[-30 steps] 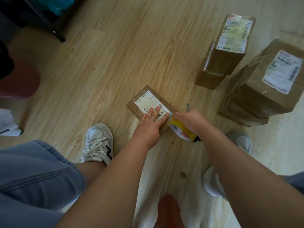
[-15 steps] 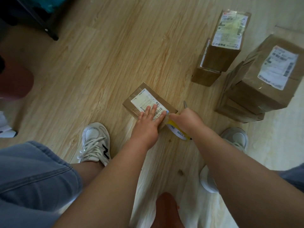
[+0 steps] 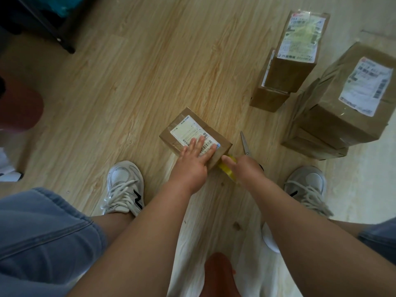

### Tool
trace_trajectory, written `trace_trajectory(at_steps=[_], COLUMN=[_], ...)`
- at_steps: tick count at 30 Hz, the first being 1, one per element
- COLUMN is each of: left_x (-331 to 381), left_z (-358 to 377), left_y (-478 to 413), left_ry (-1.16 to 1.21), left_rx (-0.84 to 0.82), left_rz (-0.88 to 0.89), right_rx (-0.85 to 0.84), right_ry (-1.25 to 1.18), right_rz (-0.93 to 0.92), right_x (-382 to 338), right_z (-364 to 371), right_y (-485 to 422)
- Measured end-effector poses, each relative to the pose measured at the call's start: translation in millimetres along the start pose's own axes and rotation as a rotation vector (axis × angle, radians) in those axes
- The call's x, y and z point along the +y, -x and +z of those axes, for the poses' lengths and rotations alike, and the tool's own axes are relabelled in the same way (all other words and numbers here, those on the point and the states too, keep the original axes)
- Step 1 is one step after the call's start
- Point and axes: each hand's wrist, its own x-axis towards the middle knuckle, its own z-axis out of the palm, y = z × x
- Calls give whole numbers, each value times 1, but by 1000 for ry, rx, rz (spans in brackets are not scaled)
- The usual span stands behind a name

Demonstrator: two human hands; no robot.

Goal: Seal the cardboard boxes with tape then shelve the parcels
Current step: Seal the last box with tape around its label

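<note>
Left hand [image 3: 194,161] presses flat on the box [image 3: 188,127], its long axis pointing at the right hand [image 3: 244,168], apparently gripping tape [image 3: 227,170].

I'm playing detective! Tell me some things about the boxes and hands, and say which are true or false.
1. The left hand lies flat on the small box. True.
2. The right hand holds the scissors. False: it grips yellow tape; the scissors lie on the floor.
3. More boxes are stacked to the right. True.
4. The small box has no label. False: a white label is on top.
</note>
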Motion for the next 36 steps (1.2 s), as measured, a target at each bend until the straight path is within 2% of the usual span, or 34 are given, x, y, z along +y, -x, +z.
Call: trace_trajectory(at_steps=[4, 6, 8, 10, 16, 20, 24, 31, 36], left_x=[3, 2, 0, -3, 5, 0, -3, -7, -20], left_z=[5, 10, 15, 13, 2, -13, -46, -79, -80], left_y=[10, 19, 26, 27, 22, 22, 22, 26, 28], left_ry=[127, 15, -98, -93, -92, -12, 147, 744, 1130], left_rx=[97, 147, 142, 109, 72, 58, 99, 39, -36], left_rz=[-33, -88, -170, -222, -260, -248, -253, -279, -320], right_rx=[2, 18, 26, 17, 9, 18, 29, 174, 190], right_ry=[17, 45, 49, 37, 13, -147, -302, -486, -606], right_rz=[31, 25, 0, -35, -69, -124, -207, -351, -500], right_x=[-3, -1, 2, 5, 7, 10, 2, -13, -27], right_z=[-1, 0, 1, 2, -11, -24, -38, -71, -90], right_y=[-1, -1, 2, 3, 9, 20, 30, 56, 74])
